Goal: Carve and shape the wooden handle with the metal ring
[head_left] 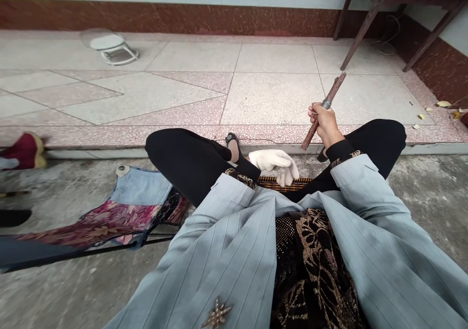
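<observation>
My right hand (pixel 323 120) is closed around a reddish-brown wooden stick (pixel 334 88), held slanting over the step's edge. Grey wire (pixel 326 104) is wound round the stick just above my fingers, and fine strands show near its lower end. My left hand (pixel 274 164), in a white glove, hangs between my knees. Its fingers curve loosely downward and look apart, with nothing visible in them. Behind the glove shows a yellow-and-black woven seat edge (pixel 270 183).
A folding sling chair (pixel 135 207) with patterned cloth stands at my left. Beyond the raised tiled step (pixel 274 95) are a small white stool (pixel 113 46) and a wooden table (pixel 360 36). Another person's red shoe (pixel 25 152) shows at the left edge.
</observation>
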A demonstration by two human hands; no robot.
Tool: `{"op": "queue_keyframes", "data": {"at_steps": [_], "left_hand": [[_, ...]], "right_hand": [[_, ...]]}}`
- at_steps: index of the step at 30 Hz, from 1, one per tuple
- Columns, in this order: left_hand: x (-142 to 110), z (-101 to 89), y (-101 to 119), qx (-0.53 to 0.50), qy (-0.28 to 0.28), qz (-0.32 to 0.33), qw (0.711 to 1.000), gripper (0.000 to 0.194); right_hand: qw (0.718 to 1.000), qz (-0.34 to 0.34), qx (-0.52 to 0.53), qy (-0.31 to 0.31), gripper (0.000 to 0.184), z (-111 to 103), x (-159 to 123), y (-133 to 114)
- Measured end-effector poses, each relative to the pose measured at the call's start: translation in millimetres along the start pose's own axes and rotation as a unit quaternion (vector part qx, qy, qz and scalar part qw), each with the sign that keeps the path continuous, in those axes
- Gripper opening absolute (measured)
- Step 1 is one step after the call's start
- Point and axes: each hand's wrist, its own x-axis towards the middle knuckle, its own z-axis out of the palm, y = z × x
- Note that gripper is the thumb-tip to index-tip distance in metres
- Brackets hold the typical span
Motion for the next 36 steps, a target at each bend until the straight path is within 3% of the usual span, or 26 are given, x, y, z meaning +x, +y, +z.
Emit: {"op": "queue_keyframes", "data": {"at_steps": [3,4,7,9,12,15,25,31,36], "left_hand": [[0,1.7,14,0.004,0.037,0.101,0.994,0.041],[3,5.9,20,0.002,0.082,0.156,0.984,0.041],[19,21.0,34,0.119,0.203,0.297,0.926,0.034],[34,28.4,35,0.282,0.216,0.337,0.872,0.037],[54,32.5,26,0.407,0.262,0.310,0.818,0.040],[66,29.6,21,0.431,0.302,0.260,0.810,0.036],[60,9.4,37,0.315,0.289,0.246,0.870,0.019],[51,11.2,50,0.345,0.305,0.198,0.865,0.021],[42,15.1,73,0.409,0.275,0.098,0.865,0.027]], "right_hand": [[1.000,-0.002,-0.011,-0.015,0.008,2,-4,1],[1.000,0.002,-0.013,-0.021,0.008,3,-5,2],[0.999,0.020,-0.014,-0.043,0.009,7,-10,5],[0.998,0.033,-0.013,-0.056,0.011,9,-13,7],[0.997,0.051,-0.008,-0.066,0.012,10,-16,9],[0.994,0.072,-0.002,-0.079,0.009,11,-18,9],[0.987,0.100,0.013,-0.122,0.008,12,-19,12],[0.978,0.079,-0.002,-0.193,0.019,8,-17,8],[0.980,0.059,-0.067,-0.178,0.026,9,-16,11]]}}
